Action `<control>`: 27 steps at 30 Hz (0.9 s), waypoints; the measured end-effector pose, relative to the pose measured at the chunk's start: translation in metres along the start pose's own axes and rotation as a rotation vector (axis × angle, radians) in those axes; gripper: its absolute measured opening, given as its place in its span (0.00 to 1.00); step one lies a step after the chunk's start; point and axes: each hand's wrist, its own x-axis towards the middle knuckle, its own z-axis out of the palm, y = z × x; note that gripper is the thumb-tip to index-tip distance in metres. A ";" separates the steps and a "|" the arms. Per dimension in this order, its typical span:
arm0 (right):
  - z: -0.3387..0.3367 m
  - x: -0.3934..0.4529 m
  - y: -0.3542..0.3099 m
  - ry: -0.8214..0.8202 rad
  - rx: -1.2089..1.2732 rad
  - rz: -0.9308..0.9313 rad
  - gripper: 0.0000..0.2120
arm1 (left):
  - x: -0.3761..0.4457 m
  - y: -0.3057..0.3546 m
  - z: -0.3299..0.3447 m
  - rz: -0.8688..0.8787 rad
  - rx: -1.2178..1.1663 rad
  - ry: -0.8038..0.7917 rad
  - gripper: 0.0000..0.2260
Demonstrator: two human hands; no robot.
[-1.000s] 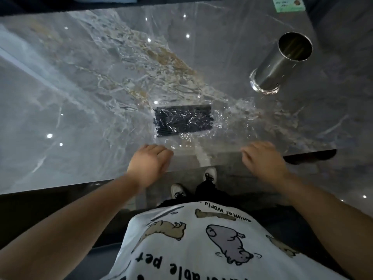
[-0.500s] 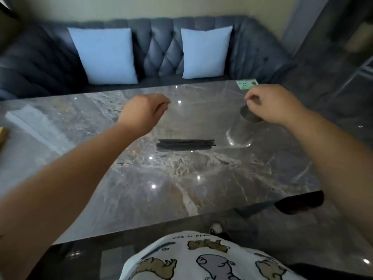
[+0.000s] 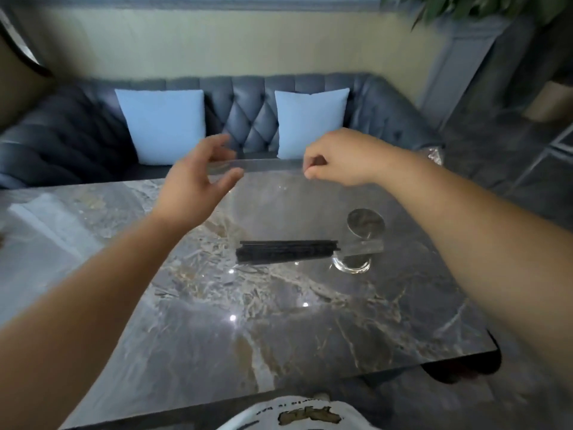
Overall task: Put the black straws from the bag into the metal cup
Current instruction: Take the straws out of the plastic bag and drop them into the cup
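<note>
- Straws (image 3: 286,252): I log one black bundle hanging in a clear bag (image 3: 288,209), low in it, above the counter (image 3: 217,321). Its long axis runs left to right, level across my view.
- Bag: nearly invisible plastic, stretched upward from the straws to both hands; its top edge shows as a faint band between them.
- Left hand (image 3: 193,184): raised, fingers spread and loosely curved, thumb and fingertips at the bag's top left corner. I cannot tell whether it truly grips the plastic.
- Right hand (image 3: 338,158): raised, fingers curled, pinching the bag's top right corner.
- Cup (image 3: 361,240): metal, upright on the counter, seen through the bag's lower right part, just beyond the right end of the straws.
- Key relation: the straws lie below and between both hands, and the right hand is nearer the cup. I judge the bundle must be turned end-down before it fits the cup's mouth.
</note>
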 end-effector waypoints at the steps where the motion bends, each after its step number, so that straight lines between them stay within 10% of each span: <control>1: -0.009 0.003 0.004 -0.001 0.017 0.007 0.04 | -0.006 -0.009 0.004 -0.060 -0.111 0.018 0.24; 8: -0.055 0.015 0.030 -0.012 0.070 0.046 0.03 | -0.066 -0.071 0.065 -0.447 -0.215 -0.318 0.27; 14: -0.063 0.019 0.051 0.056 0.130 0.079 0.05 | -0.052 -0.070 0.085 -0.463 -0.088 -0.173 0.05; 27: -0.036 -0.001 0.122 0.098 0.370 0.253 0.02 | -0.025 -0.052 0.081 -0.472 -0.147 -0.038 0.07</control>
